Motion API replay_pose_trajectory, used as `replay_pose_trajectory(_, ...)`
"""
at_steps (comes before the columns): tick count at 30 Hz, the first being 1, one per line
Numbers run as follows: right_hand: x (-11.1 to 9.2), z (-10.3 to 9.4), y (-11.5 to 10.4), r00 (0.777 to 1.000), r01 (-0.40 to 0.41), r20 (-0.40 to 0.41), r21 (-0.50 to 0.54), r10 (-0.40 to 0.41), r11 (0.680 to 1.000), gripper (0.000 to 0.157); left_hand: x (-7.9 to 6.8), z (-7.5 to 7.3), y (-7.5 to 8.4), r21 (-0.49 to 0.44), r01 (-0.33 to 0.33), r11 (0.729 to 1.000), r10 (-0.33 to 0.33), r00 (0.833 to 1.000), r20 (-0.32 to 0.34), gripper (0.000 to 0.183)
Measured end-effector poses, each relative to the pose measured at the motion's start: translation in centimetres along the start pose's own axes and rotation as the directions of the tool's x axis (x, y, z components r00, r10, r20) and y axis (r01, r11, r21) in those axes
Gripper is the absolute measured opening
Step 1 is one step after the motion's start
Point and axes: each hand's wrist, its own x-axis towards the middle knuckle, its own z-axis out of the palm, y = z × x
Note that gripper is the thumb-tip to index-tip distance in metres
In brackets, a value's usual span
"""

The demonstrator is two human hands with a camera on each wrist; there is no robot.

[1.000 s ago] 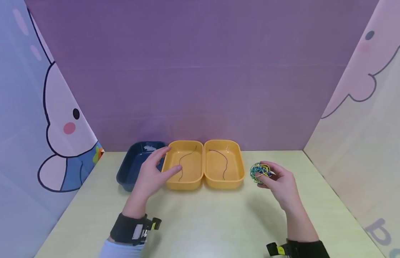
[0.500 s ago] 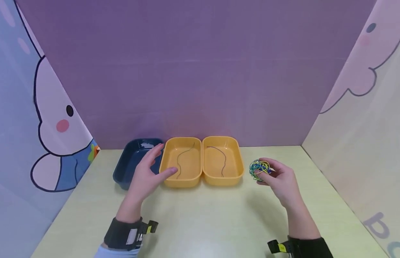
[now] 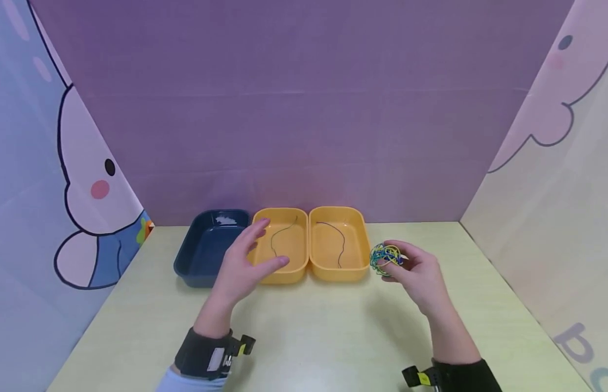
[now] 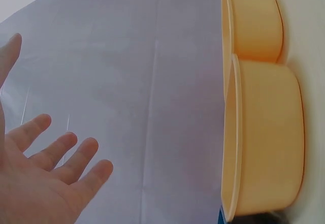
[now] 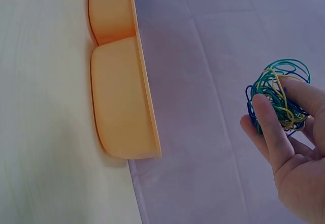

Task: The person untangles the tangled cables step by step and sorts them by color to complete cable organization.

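Note:
A tangled ball of thin green, blue and yellow wire [image 5: 277, 99] is pinched between the thumb and fingers of my right hand [image 3: 416, 277]. It is held above the table, just right of the right yellow tray [image 3: 345, 274]. My left hand [image 3: 242, 269] is raised with spread fingers and holds nothing; in the head view it overlaps the left yellow tray [image 3: 289, 277]. The left wrist view shows its palm and separated fingers [image 4: 76, 158]. One thin dark strand [image 3: 272, 239] lies in the left yellow tray, and another strand [image 3: 341, 239] lies in the right one.
A dark blue tray [image 3: 188, 267] stands left of the two yellow trays, with a whitish patch inside its far end. All three stand in a row at the back of the pale table [image 3: 323, 337], against a purple backdrop [image 3: 304, 120]. Printed cartoon panels flank both sides.
Over the last half second my right hand, still pinching the wire ball, has shifted slightly left, closer to the right yellow tray. My left hand has moved right, away from the blue tray.

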Motion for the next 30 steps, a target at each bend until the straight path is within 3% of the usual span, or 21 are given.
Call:
replay_pose_trajectory(9, -0.2, 1.7, -0.3, 0.999, -0.014, 0.052, 0.041, 0.012, 0.999, 0.04, 0.1, 2.2, 1.0, -0.064, -0.041, 0.997, 0.045, 0.997, 0.066, 0.074)
replay_pose_trajectory(17, -1.1, 3.1, -3.1, 0.994, -0.043, 0.105, 0.032, 0.039, 0.999, 0.04, 0.3, 4.9, 1.6, -0.103, -0.122, 0.987, 0.133, 0.985, 0.113, 0.074)
replay_pose_trajectory(21, -1.3, 3.6, -3.2, 0.992, -0.039, 0.12, 0.048, 0.033, 0.998, 0.039, 0.4, 6.0, 1.8, -0.119, -0.152, 0.981, 0.167, 0.977, 0.129, 0.07)
replay_pose_trajectory(30, -1.3, 4.4, -3.3, 0.989, -0.02, 0.145, 0.047, 0.013, 0.999, 0.039, 0.5, 7.4, 2.0, -0.158, -0.134, 0.978, 0.161, 0.972, 0.173, 0.051)
